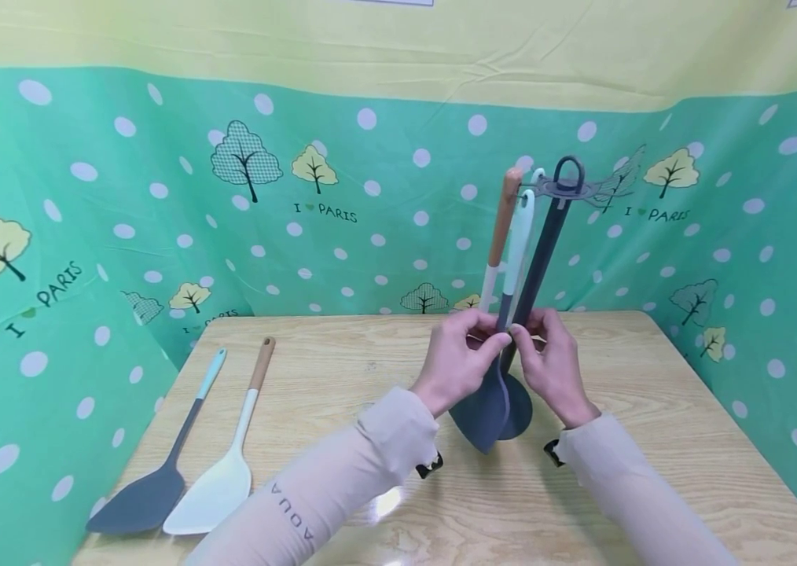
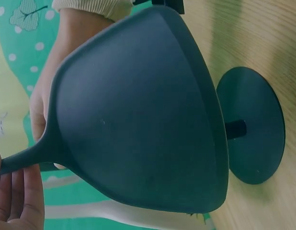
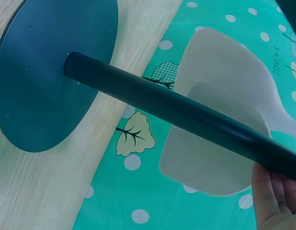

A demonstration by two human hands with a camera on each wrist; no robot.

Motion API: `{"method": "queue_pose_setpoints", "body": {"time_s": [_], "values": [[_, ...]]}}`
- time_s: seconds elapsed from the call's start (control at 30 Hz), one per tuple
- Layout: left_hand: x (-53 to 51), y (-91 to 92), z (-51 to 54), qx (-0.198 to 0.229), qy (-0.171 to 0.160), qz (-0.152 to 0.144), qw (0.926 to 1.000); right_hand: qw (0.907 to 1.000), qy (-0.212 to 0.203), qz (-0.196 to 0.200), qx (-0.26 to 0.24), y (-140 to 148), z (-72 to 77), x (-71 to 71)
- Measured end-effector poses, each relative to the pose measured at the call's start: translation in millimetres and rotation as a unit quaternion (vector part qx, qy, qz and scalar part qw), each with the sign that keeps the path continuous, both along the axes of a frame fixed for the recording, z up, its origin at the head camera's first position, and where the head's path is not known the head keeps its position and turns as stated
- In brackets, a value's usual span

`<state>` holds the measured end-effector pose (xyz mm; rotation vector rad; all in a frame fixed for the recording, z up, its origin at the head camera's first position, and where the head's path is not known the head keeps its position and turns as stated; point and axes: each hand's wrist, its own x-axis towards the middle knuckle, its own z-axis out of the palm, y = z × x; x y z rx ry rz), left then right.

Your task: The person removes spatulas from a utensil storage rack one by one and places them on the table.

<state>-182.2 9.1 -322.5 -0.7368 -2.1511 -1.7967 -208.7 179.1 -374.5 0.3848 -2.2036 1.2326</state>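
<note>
A dark utensil stand stands on the table, with its pole (image 1: pixel 545 248), round base (image 3: pixel 47 76) and ring-topped hook rack (image 1: pixel 568 189). My left hand (image 1: pixel 460 358) pinches the neck of a grey spatula (image 2: pixel 138 115) with a mint handle, which hangs blade down in front of the pole. My right hand (image 1: pixel 552 365) holds the pole at about the same height, its fingertips showing against it in the right wrist view. A white spatula (image 3: pixel 215 163) with a brown handle (image 1: pixel 505 216) hangs behind. Another mint handle (image 1: pixel 538 177) is mostly hidden.
At the table's left lie a grey spatula (image 1: pixel 147 495) with a mint handle and a white spatula (image 1: pixel 214 491) with a brown handle, side by side. A green dotted cloth (image 1: pixel 342 228) hangs behind and beside the wooden table (image 1: pixel 342 354).
</note>
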Motion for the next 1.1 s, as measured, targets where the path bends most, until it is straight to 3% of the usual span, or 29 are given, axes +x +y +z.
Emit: {"method": "queue_pose_setpoints", "body": {"time_s": [0.33,1.1], "values": [[7.7,2.2,0.7,-0.007,0.012,0.001,0.9999,1.0,-0.007,0.002,-0.004,-0.1,0.8,0.6],[7.0,0.4,3.8,0.002,0.024,0.019,0.9995,1.0,-0.003,0.004,-0.001,0.0,0.0,-0.6]]}}
